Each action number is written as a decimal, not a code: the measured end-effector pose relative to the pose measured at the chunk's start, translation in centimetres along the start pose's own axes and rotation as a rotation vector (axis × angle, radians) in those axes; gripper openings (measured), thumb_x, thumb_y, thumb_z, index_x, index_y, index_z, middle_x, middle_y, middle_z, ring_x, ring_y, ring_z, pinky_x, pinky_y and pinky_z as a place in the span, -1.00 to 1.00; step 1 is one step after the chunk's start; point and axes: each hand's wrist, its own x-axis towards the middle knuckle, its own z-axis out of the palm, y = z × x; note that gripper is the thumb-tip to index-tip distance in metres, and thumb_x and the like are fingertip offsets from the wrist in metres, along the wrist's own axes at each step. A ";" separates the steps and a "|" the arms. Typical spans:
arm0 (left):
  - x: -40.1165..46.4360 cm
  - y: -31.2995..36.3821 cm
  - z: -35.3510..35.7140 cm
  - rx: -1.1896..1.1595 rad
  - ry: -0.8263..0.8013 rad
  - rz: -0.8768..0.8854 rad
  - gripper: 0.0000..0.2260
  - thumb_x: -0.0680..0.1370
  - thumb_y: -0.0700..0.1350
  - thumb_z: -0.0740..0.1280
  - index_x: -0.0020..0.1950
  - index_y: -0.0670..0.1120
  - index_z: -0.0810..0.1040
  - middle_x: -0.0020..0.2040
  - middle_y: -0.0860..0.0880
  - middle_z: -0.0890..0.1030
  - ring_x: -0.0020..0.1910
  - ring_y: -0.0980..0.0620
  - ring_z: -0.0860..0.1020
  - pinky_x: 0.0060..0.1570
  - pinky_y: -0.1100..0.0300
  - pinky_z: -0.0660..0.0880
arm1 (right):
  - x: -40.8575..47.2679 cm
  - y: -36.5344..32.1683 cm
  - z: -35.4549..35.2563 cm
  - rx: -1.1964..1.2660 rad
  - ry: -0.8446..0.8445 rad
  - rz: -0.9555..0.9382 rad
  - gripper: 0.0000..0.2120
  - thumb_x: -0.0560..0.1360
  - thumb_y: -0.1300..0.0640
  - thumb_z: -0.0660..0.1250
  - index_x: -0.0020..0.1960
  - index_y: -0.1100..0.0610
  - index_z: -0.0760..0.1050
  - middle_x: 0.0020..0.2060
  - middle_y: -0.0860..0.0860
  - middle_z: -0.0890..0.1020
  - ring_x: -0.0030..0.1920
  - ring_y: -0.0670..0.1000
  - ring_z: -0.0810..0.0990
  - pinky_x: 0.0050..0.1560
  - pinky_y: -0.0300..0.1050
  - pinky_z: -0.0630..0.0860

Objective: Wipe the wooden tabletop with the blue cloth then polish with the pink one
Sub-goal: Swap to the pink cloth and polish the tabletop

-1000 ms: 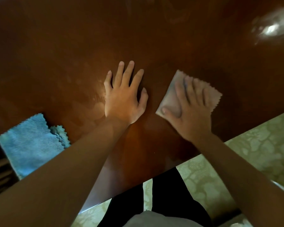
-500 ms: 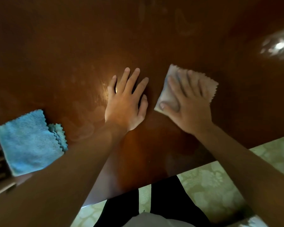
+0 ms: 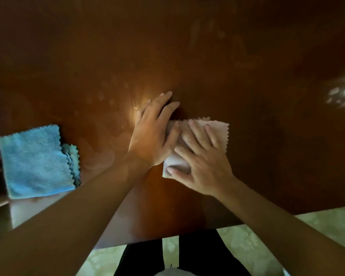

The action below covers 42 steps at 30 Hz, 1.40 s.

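Here the pink cloth (image 3: 217, 129) is spread flat on the table (image 3: 247, 56), near its front edge, and is pressed down by the right hand (image 3: 199, 158), whose fingers lie straight and splayed over it. The left hand (image 3: 153, 134) is laid flat beside it with fingers extended, its thumb side overlapping the cloth's left edge; nothing is gripped by either hand. The cloth is judged to be light, thin and limp, so it is best driven by a flat palm over its middle; if pushed from one edge alone, it may bunch or fold. The glossy wood appears slippery, so the cloth should glide easily. The blue cloth (image 3: 34, 162) is seen folded, well apart to the left, at the table's corner, untouched.
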 end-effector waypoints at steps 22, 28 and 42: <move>5.1 -7.6 -3.5 0.430 0.016 -0.191 -0.50 0.67 0.13 0.06 0.59 0.02 0.21 0.63 -0.09 0.15 0.62 -0.11 0.03 0.53 -0.23 -0.05 | 16.8 6.4 -2.1 -0.044 -0.050 0.076 -0.22 0.56 -0.45 -0.08 0.66 -0.09 0.01 0.66 0.07 0.08 0.66 0.15 0.00 0.61 0.20 -0.03; 5.1 -7.5 -3.7 0.409 0.014 -0.203 -0.50 0.67 0.12 0.05 0.59 0.01 0.22 0.63 -0.10 0.15 0.62 -0.13 0.03 0.53 -0.23 -0.05 | 12.0 2.7 -1.1 -0.051 -0.010 -0.011 -0.32 0.64 -0.37 -0.01 0.65 -0.06 0.13 0.65 0.02 0.11 0.66 0.12 0.02 0.59 0.29 0.07; 5.2 -7.2 -3.9 0.407 -0.013 -0.219 -0.50 0.66 0.12 0.03 0.59 0.02 0.23 0.63 -0.09 0.15 0.63 -0.11 0.02 0.54 -0.19 -0.08 | 19.5 5.3 -2.5 -0.063 -0.084 0.071 -0.24 0.58 -0.43 -0.06 0.67 -0.10 -0.03 0.67 0.04 0.00 0.66 0.14 -0.07 0.62 0.22 -0.09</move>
